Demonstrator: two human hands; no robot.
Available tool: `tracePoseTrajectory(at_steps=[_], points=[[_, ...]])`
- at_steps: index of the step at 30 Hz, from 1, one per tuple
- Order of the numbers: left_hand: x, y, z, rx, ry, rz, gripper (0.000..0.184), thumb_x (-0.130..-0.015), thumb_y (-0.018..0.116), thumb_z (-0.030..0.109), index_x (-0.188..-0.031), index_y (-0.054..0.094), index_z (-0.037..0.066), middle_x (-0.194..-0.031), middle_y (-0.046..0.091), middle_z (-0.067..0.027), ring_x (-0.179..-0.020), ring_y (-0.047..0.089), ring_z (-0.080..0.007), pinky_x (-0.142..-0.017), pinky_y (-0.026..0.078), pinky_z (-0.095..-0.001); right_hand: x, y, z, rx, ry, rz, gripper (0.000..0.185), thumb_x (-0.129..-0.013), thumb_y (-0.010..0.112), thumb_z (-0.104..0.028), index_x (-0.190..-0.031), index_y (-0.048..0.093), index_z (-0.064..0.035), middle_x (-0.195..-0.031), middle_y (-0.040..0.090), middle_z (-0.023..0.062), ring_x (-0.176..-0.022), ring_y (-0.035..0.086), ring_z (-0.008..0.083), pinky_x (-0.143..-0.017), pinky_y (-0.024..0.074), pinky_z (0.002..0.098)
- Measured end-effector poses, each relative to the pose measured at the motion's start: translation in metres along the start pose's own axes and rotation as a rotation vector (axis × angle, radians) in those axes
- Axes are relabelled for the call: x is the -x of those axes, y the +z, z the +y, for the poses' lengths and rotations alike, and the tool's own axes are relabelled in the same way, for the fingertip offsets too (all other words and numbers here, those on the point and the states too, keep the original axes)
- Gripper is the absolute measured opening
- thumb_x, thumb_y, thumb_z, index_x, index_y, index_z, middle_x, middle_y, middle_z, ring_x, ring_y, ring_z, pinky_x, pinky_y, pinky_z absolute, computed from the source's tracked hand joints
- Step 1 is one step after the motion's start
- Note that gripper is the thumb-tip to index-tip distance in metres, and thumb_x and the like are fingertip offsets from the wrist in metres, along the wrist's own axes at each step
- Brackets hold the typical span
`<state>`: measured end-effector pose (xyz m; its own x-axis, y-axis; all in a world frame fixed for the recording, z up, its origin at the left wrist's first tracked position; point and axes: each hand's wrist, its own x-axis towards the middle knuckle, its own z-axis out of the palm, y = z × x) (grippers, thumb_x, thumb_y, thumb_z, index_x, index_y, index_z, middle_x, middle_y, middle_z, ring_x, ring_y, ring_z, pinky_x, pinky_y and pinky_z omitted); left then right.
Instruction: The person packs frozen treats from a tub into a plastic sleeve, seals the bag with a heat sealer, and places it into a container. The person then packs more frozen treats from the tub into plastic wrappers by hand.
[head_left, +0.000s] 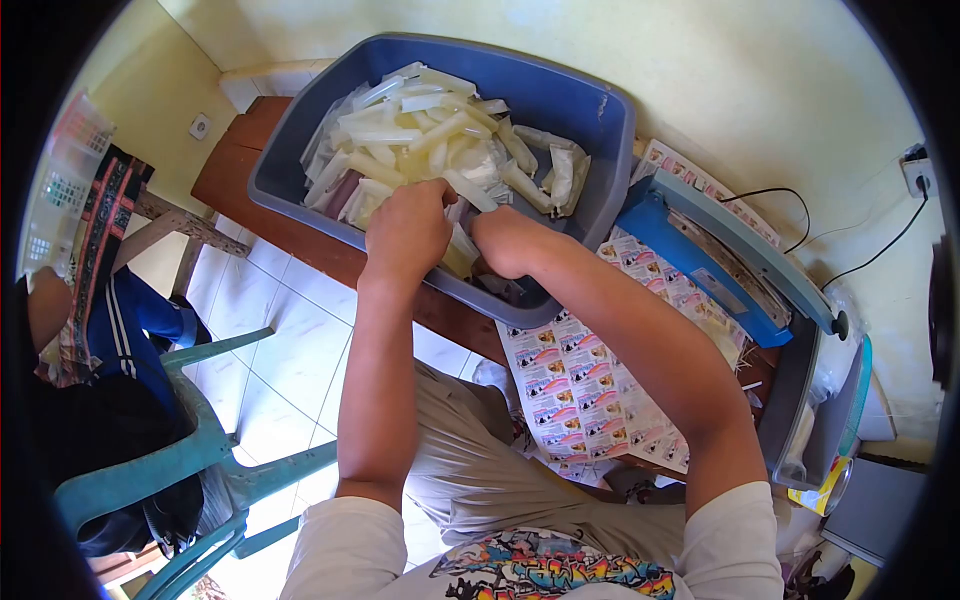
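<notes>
Both hands reach into the near side of a grey-blue plastic tub (575,90) heaped with pale yellow, tube-shaped plastic packets (420,125). My left hand (410,222) is closed at the tub's near rim, its fingers curled down among the packets; what they grip is hidden. Just to its right, my right hand (508,242) is also curled, with its fingertips out of sight below. Between the hands a pale packet (470,190) and a bit of a purplish one show. Another purplish packet (343,190) lies left of my left hand.
A blue impulse sealer (700,270) stands right of the tub, wired to a wall socket. Printed label sheets (570,385) cover the bench (235,165) beside it. At left are a green plastic chair (150,470) and another person's arm (48,310). A grey bin (800,420) sits at far right.
</notes>
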<state>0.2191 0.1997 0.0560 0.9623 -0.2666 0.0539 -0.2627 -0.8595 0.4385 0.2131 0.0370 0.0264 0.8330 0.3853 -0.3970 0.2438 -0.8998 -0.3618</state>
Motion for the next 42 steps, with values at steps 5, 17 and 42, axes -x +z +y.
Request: tracePoseTrajectory(at_steps=[5,17,42], points=[[0.002,0.001,0.000,-0.003,0.011,0.011,0.036,-0.090,0.052,-0.003,-0.113,0.079,0.004,-0.110,0.081,-0.0179,-0.108,0.076,-0.0373,-0.094,0.058,-0.0474,0.007,-0.007,-0.004,-0.004,0.032,-0.001,0.030,-0.088,0.076,-0.019,-0.107,0.082,0.0042,-0.115,0.077,0.0306,-0.110,0.077,0.0426,-0.094,0.0631,0.0479],[-0.004,0.008,-0.004,0.153,0.069,0.192,0.029,-0.095,0.062,0.003,-0.118,0.079,0.007,-0.118,0.078,-0.0180,-0.106,0.075,-0.0399,-0.095,0.057,-0.0515,0.018,0.002,-0.003,-0.394,-0.077,0.754,0.036,-0.085,0.075,-0.017,-0.112,0.076,0.0059,-0.112,0.075,0.0279,-0.108,0.073,0.0445,-0.099,0.0572,0.0489],[0.115,0.080,0.182,0.846,0.747,-0.264,0.051,-0.088,0.084,-0.003,-0.137,0.071,0.007,-0.126,0.075,-0.0121,-0.111,0.074,-0.0235,-0.094,0.060,-0.0366,0.348,0.063,0.062,-0.391,0.125,1.120,0.028,-0.086,0.081,-0.007,-0.113,0.074,-0.0068,-0.097,0.069,0.0114,-0.084,0.070,0.0263,-0.075,0.0574,0.0392]])
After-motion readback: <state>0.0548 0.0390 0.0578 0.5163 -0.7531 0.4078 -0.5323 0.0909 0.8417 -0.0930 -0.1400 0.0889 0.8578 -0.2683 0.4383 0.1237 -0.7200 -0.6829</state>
